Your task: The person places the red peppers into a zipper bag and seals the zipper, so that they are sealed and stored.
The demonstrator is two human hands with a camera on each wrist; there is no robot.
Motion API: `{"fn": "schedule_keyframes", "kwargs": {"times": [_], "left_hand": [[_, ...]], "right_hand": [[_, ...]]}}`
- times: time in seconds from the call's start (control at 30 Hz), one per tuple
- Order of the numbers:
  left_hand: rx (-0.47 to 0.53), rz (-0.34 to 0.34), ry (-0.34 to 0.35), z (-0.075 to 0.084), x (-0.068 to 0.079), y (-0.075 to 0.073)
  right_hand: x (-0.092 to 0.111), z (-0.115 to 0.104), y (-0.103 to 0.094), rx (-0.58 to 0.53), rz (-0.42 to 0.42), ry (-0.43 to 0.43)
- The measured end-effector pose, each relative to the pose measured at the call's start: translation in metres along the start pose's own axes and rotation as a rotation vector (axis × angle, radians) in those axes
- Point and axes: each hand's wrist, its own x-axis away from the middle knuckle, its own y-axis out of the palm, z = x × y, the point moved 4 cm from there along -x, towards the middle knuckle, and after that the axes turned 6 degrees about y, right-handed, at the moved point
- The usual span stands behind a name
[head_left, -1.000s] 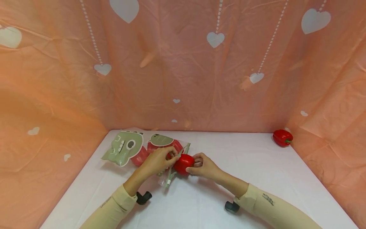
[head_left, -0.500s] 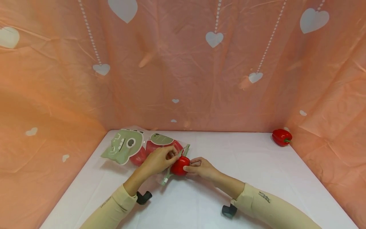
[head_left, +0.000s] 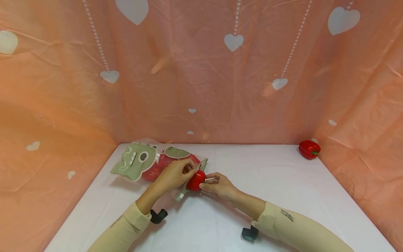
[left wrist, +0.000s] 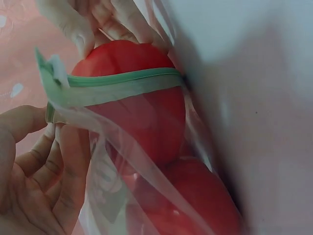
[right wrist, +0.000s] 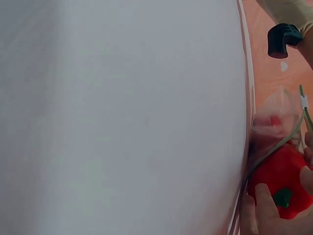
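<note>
A clear zip bag point(head_left: 132, 164) with a green cartoon print lies at the back left, red rounded things point(left wrist: 190, 196) showing through its plastic. My left hand point(head_left: 176, 173) pinches the green zip edge point(left wrist: 122, 78) at the bag's mouth. In that mouth sits a red bell pepper point(head_left: 196, 181), partly inside and partly outside the zip line. Its green stem point(right wrist: 282, 197) faces my right hand point(head_left: 220, 187), whose thumb and fingers hold the pepper's outer end. The left wrist view has the pepper up against another red thing inside.
A second red bell pepper point(head_left: 309, 149) rests at the table's back right corner. White cloth covers the table point(head_left: 267, 182), and an orange curtain with hearts point(head_left: 201, 87) stands behind and at both sides. Black wrist mounts point(head_left: 250, 233) hang below both forearms.
My right hand has moved left, carrying the bell pepper from in front of the bag's mouth partly into it. The left hand keeps its pinch on the zip edge, nearly in place.
</note>
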Motion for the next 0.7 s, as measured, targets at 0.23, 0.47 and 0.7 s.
{"fn": "schedule_keyframes", "kwargs": {"times": [0.23,0.47,0.7], "left_hand": [[0.002,-0.001,0.006,0.003,-0.002,-0.002],[0.015,-0.007,0.000,0.003,-0.002,-0.004],[0.022,-0.003,0.003,0.003,-0.003,-0.004]], "right_hand": [[-0.002,-0.001,0.004,0.073,0.009,-0.032],[-0.005,-0.003,0.007,0.060,0.006,-0.040],[-0.009,-0.003,0.012,-0.020,-0.032,-0.074]]}}
